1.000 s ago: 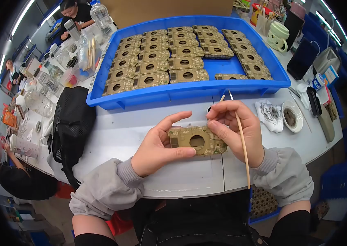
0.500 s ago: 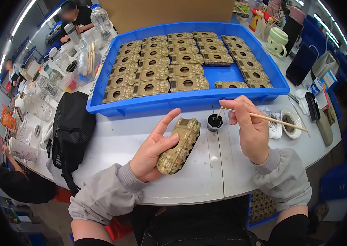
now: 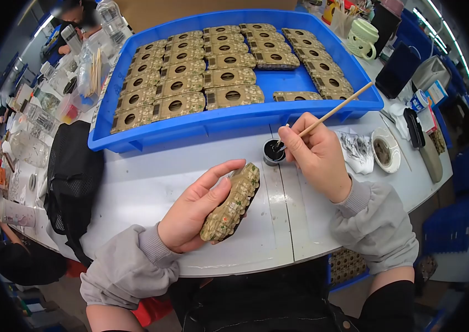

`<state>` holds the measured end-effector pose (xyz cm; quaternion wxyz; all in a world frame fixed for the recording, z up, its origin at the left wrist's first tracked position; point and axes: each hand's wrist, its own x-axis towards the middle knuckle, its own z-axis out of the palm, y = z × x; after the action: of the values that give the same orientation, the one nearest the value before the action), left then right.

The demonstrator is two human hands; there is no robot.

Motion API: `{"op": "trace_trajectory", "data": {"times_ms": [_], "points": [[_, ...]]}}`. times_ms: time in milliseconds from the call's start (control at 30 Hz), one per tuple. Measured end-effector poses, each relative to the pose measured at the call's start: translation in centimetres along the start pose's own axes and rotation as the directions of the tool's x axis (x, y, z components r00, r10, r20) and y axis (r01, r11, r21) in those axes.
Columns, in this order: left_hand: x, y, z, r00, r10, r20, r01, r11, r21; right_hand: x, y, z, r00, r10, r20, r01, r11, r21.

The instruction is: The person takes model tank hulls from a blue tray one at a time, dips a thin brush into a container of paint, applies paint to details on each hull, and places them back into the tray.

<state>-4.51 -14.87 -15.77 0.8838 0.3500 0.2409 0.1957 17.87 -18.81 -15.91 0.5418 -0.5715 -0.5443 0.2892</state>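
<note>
My left hand (image 3: 193, 210) is wrapped round a camouflage-patterned model tank hull (image 3: 233, 206), tilted so its knobbly side faces up. Between the thumb and fingers of my right hand (image 3: 318, 157) is a thin paintbrush (image 3: 337, 108) with a pale wooden handle pointing up and right. Its lower end reaches into a small pot of black paint (image 3: 274, 151) on the white table; the very tip is hard to make out. Several similar hulls, each with a round hole on top, lie in rows in a large blue tray (image 3: 190, 131) behind my hands.
A black mesh bag (image 3: 74, 174) lies left of my hands. Stained tissue (image 3: 354, 150) and a white dish (image 3: 394, 157) sit to the right, near a dark phone (image 3: 398, 71). Bottles (image 3: 29, 148) crowd the left side. Other people sit at the far left.
The brush handle has swung from pointing right to pointing up and right as my right hand turned. My left hand has rolled the hull, showing more of its side. The view has shifted.
</note>
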Motion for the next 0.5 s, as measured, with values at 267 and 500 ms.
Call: {"op": "trace_trajectory", "data": {"times_ms": [267,500], "points": [[0.05,-0.18,0.2,0.997,0.015,-0.079,-0.011,0.999,0.047,0.07,0.22,0.07,1.0,-0.004,0.011,0.005,0.998,-0.063],[0.02,0.02,0.32,0.996,-0.003,-0.092,0.008,0.999,0.046,0.01,0.11,0.03,0.999,0.015,0.032,-0.013,0.996,-0.089]]}}
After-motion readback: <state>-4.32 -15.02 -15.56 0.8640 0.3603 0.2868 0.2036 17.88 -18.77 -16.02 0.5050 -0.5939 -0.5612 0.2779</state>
